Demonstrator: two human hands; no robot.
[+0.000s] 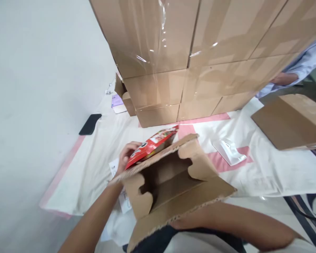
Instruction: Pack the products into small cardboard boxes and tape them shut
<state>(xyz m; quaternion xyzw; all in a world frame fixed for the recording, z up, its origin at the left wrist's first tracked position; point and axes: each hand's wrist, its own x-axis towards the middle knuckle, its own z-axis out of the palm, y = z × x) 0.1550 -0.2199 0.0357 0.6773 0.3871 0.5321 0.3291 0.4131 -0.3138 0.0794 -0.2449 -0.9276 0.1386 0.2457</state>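
An open brown cardboard box lies in front of me with its flaps spread. My left hand is closed on a red snack packet held just over the box's far flap. My right forearm runs along the near side of the box. My right hand is tucked under the near flap, and its fingers are hidden.
A tall stack of cardboard cartons wrapped in clear film stands just behind. A white and pink sheet covers the floor. On it lie a clear plastic piece, a black phone, a brown box and another person's sleeve.
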